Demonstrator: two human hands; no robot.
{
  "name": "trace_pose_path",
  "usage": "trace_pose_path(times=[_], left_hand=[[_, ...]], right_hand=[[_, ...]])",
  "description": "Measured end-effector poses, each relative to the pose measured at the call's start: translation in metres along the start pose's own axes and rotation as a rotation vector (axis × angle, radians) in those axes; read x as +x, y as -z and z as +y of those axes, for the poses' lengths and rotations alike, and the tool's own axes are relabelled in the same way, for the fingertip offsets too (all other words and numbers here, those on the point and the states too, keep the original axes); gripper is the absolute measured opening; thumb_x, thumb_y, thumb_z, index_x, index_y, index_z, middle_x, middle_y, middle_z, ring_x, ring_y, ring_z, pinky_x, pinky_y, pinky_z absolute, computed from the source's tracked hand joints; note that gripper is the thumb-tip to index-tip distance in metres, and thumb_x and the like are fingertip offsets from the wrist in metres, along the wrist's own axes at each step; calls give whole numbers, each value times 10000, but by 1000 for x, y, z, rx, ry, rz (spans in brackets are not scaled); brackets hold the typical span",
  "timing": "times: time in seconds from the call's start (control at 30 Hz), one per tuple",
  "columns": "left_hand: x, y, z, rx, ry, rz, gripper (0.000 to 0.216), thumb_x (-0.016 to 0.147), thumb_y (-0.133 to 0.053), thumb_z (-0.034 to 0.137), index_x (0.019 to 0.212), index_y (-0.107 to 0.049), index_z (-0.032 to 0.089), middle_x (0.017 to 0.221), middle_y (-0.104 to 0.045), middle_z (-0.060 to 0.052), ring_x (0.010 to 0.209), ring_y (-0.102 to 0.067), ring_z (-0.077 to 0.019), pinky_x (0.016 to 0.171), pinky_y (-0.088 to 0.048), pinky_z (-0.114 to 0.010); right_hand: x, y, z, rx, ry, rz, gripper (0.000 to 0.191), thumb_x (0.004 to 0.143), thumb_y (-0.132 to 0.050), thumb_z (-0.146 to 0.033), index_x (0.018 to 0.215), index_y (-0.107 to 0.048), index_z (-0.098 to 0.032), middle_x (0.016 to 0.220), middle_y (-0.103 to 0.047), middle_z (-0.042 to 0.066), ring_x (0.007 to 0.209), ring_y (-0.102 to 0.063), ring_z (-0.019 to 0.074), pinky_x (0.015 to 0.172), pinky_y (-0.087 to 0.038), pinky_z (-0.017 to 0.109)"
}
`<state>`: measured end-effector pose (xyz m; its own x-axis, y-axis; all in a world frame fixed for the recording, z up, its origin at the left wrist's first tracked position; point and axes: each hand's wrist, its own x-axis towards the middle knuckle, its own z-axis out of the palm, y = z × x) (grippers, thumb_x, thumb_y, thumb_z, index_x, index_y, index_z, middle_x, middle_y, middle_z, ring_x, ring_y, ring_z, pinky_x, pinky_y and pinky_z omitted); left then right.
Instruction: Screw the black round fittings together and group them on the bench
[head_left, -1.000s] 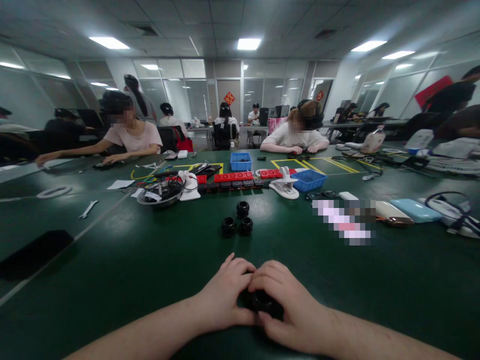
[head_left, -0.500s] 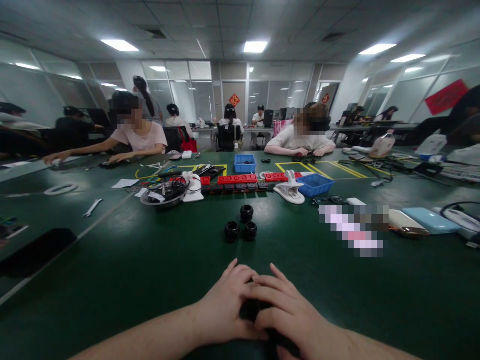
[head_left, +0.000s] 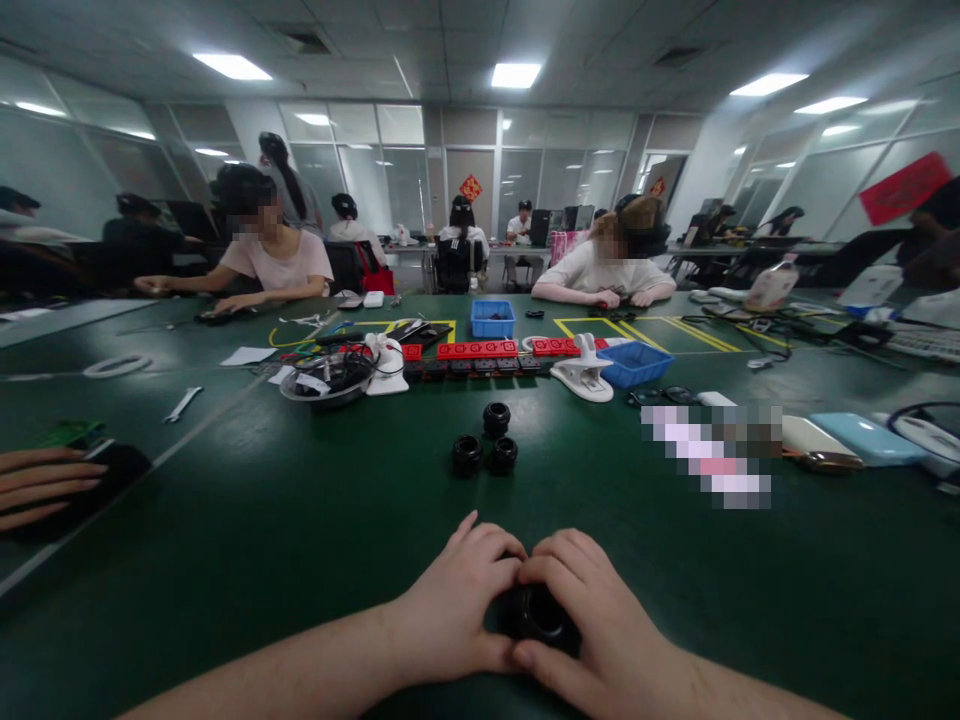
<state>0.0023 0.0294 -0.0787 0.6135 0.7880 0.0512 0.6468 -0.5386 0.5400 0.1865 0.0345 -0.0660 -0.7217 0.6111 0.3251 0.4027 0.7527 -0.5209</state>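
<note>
Both my hands are wrapped round a glossy black ring-shaped part (head_left: pixel 541 614) low in the middle of the head view, its round opening tilted up toward me. My left hand (head_left: pixel 466 590) holds it from the left, fingers curled over the far side and thumb along the near side. On the right, my right hand (head_left: pixel 592 610) grips it with bent fingers over the top and the thumb at the near edge. Much of the part is covered by my fingers. Farther up the green table, three similar black ring-shaped parts (head_left: pixel 496 419) stand close together.
Red-and-black power strips (head_left: pixel 477 349) run across the table's middle, near a white clip stand (head_left: pixel 583 372), a blue bin (head_left: pixel 636 364) and a bowl of cables (head_left: pixel 327 392). At left lies a wrench (head_left: pixel 183 404); another person's hand (head_left: pixel 45 485) reaches in there. Several people sit around.
My right fingers have drawn back and curled, exposing the round opening of the black part. Another person's hand has come in at the left edge.
</note>
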Motion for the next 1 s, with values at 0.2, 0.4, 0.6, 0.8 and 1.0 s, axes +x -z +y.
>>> trace_pose_path(times=[0.2, 0.4, 0.6, 0.8, 1.0], left_hand=[[1, -1, 0, -8, 6, 1, 482, 629, -732, 404, 1051, -563, 243, 1083, -531, -32, 1054, -455, -239, 1049, -134, -516], [2, 0, 1, -27, 17, -1, 480, 614, -749, 429, 1035, -582, 269, 1061, -534, -18, 1033, -467, -232, 1040, -140, -523], [3, -3, 0, 17, 8, 22, 485, 632, -714, 491, 1045, -592, 269, 1046, -530, -28, 1022, -472, -251, 1029, -172, -529], [2, -8, -5, 17, -13, 40, 522, 666, -687, 486, 1118, -545, 268, 1073, -529, -39, 1043, -466, -246, 1034, -158, -526], [2, -2, -4, -21, -5, -22, 540, 638, -721, 444, 1119, -536, 283, 1100, -525, -28, 1057, -458, -247, 1032, -128, -549]], right_hand=[[-1, 6, 0, 67, 104, -43, 298, 728, -510, -169, 1025, -528, -165, 991, -567, 78, 936, -478, 200, 861, -398, 388], [3, 13, -4, 80, 222, -92, 321, 677, -430, -130, 974, -548, -162, 995, -605, 59, 954, -503, 178, 940, -357, 385], [5, 14, -6, 36, 266, -187, 254, 610, -398, -119, 816, -529, -189, 1043, -596, 40, 1048, -482, 182, 1025, -268, 430], [1, 19, -3, -51, 315, -178, 354, 644, -476, -159, 983, -563, -211, 1234, -500, 35, 1201, -377, 222, 1070, -88, 496], [-5, 17, 2, -49, 190, 81, 402, 762, -514, -384, 1092, -502, -154, 1013, -548, 102, 935, -499, 216, 859, -400, 396]])
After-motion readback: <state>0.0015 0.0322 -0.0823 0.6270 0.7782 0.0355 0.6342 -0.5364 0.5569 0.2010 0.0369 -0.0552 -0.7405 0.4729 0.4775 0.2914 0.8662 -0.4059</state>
